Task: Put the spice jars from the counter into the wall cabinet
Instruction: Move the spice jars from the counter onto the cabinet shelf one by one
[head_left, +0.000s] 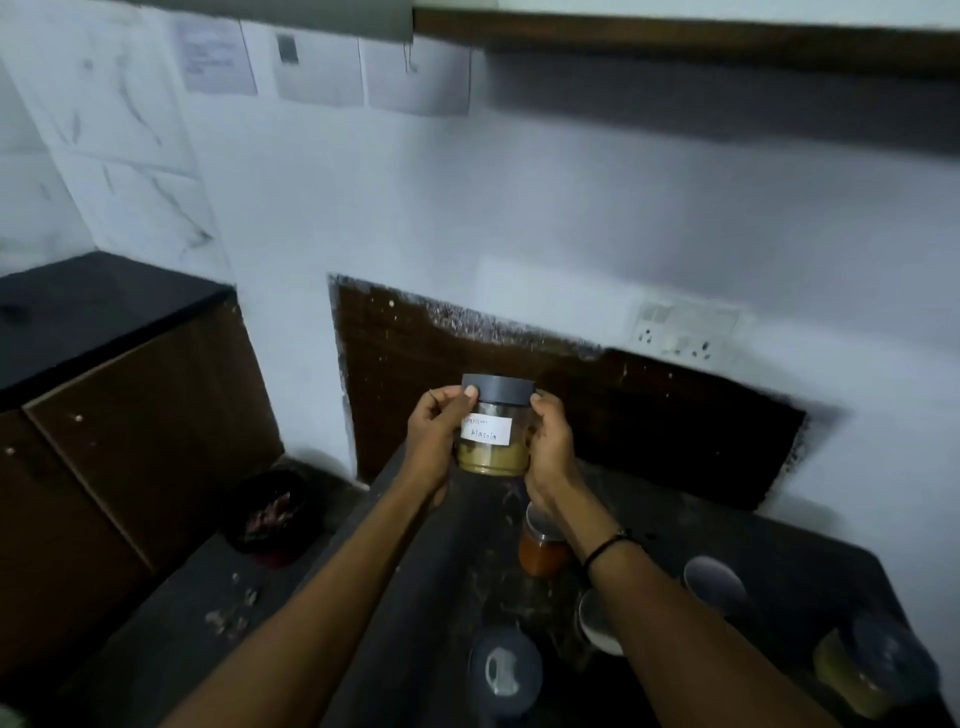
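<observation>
In the head view, both hands held one jar (493, 426) upright in the air above the counter (415, 571) — its long axis vertical, grey lid (498, 388) on top, the white handwritten label (485, 429) facing the camera. Olive-brown powder filled its lower part. The left hand (434, 436) gripped the left side, its fingers (470, 391) pressed at the lid's edge; the right hand (553, 441) clasped the right side. Below, on the dark counter, an orange jar (540, 553) stood just under the right wrist, partly hidden by it. Other jars stood near the right forearm — a grey-lidded one (714, 582) and a yellow one (862, 670) at the far right.
</observation>
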